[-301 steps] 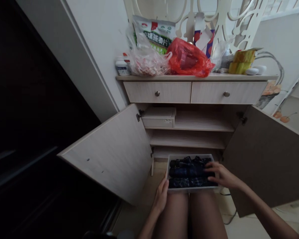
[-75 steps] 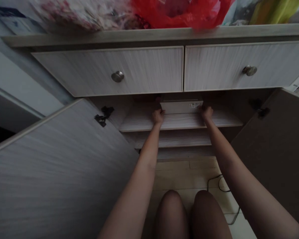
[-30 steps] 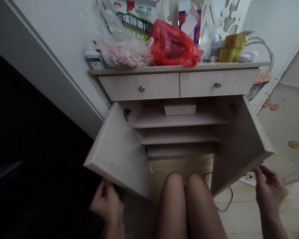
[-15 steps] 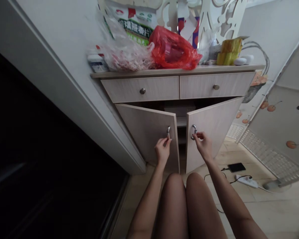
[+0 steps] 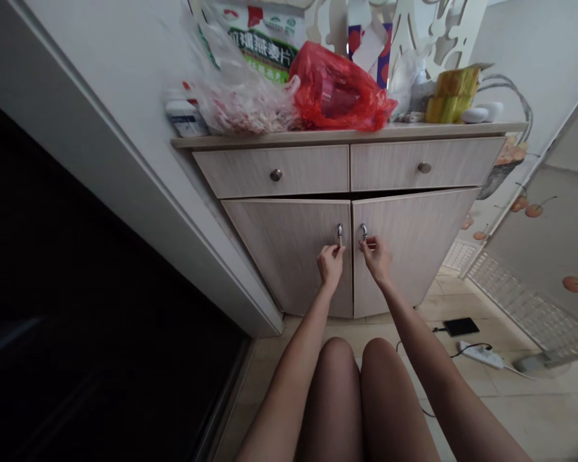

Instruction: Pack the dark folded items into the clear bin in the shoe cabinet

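Note:
Two pale wood-grain doors front the low cabinet: the left door [image 5: 289, 250] and the right door [image 5: 409, 247]. Both stand slightly ajar, with a thin dark gap along their tops. My left hand [image 5: 331, 264] pinches the lower end of the left metal door handle [image 5: 340, 232]. On the other door, my right hand [image 5: 377, 258] grips the lower part of the right metal door handle [image 5: 363, 231]. The doors' inner edges almost meet between my hands. The inside of the cabinet is hidden.
Two drawers with round knobs [image 5: 276, 174] sit above the doors. The cabinet top holds a red plastic bag [image 5: 340, 90], a clear bag [image 5: 250, 102], a white bottle [image 5: 185, 119] and yellow tape rolls [image 5: 453, 96]. A power strip [image 5: 480, 354] and a black tablet-like device [image 5: 461, 326] lie on the floor.
Both doors have swung inward from half open to nearly closed. My hands have moved forward and closer together, still on the handles. The shelves inside no longer show.

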`<state>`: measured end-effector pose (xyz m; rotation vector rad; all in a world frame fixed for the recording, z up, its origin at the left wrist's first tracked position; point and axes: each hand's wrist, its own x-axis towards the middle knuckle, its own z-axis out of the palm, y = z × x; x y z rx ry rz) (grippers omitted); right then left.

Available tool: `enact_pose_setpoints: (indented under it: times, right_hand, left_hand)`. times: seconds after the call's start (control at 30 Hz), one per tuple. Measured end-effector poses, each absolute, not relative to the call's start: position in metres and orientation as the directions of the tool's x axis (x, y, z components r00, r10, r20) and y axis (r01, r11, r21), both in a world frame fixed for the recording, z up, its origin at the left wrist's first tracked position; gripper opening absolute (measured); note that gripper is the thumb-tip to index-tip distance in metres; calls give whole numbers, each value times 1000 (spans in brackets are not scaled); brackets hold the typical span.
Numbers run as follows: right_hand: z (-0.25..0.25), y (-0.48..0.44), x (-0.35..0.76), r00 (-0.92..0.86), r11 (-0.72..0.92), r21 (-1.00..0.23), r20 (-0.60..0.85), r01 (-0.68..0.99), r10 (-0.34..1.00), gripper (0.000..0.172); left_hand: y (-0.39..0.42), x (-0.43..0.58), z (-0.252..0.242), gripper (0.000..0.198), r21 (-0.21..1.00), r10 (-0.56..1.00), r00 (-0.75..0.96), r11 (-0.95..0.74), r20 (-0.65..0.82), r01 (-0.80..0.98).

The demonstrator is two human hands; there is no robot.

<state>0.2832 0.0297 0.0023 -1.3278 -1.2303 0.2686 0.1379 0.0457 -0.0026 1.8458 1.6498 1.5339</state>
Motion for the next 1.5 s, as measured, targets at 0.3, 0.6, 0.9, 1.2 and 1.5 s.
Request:
enact_pose_setpoints:
  times: [0.3,0.6,0.9,1.2,1.5]
  right_hand:
    - [4,55,277,415,276,-815,514,510,751,37]
    - [10,81,278,408,269,-829,491,489,770,31]
    - [12,82,274,409,230,-850,444,474,797,31]
    - [24,44,301,405,327,-930,368,169,837,62]
    - [32,-28,327,-173,38,-644,260,-764,950,84]
  left_hand:
    - [71,146,4,10,726,860,-176,-275,478,630]
    - [91,150,7,10,737,865,-174,-278,471,616]
    - [92,151,10,10,731,890,-143,-255,434,633]
    - [58,134,38,50,934,951,-183,-185,249,306]
    - [-17,108,52,57,587,950,248,92,191,-804]
